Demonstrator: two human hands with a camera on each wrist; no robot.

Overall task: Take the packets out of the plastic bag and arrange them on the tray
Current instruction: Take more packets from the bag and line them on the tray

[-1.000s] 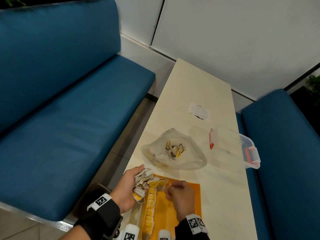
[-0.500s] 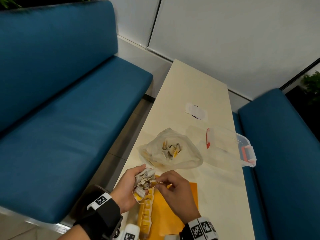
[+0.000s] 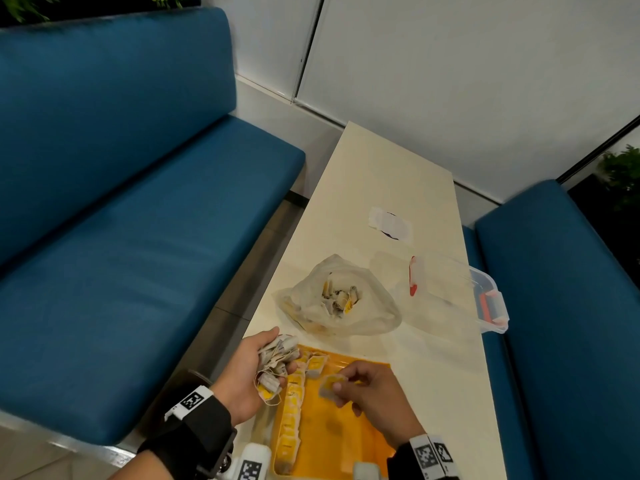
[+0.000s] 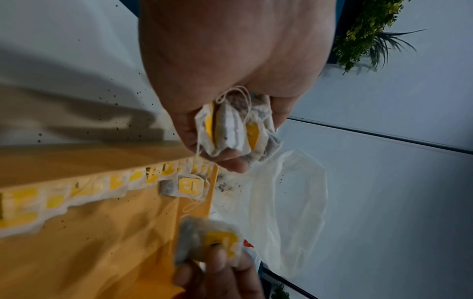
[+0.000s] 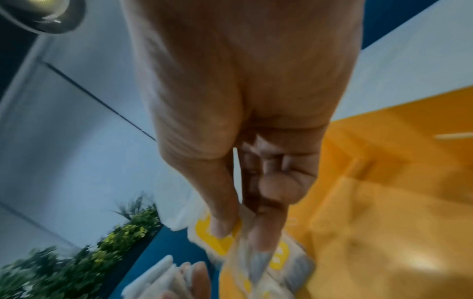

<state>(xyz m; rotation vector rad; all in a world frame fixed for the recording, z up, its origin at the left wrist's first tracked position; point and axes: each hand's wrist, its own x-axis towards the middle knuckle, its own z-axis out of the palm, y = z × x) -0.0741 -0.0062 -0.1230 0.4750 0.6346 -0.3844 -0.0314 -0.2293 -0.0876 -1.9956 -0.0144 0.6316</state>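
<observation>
Both hands are working at the near end of the desk [image 3: 388, 174]: the left hand [image 3: 242, 372] is clutching a bundle of packets [image 3: 277, 355] with strings trailing loose, fingers curled round it, while the right hand [image 3: 374, 393] is pinching a single packet [image 3: 330, 384] between thumb and fingertips just above the orange tray [image 3: 346, 438]. On the tray, a row of packets [image 3: 291, 420] is lying along the left edge, overlapping one another, and a couple more are sitting at its far left corner. Beyond the tray, the plastic bag [image 3: 337, 299] is lying open on the desk with more packets showing in its mouth, so the job looks only partly done. A clear lidded box [image 3: 460, 292] is sitting to the right of the bag, and a small white slip [image 3: 390, 221] is lying farther off. To place this one well, the right hand should probably be lowering it flat, yellow tag up, beside the existing row, keeping its string from snagging on the bundle. Dark specks are lying scattered on the tray, so a gentle pinch seems wise.
</observation>
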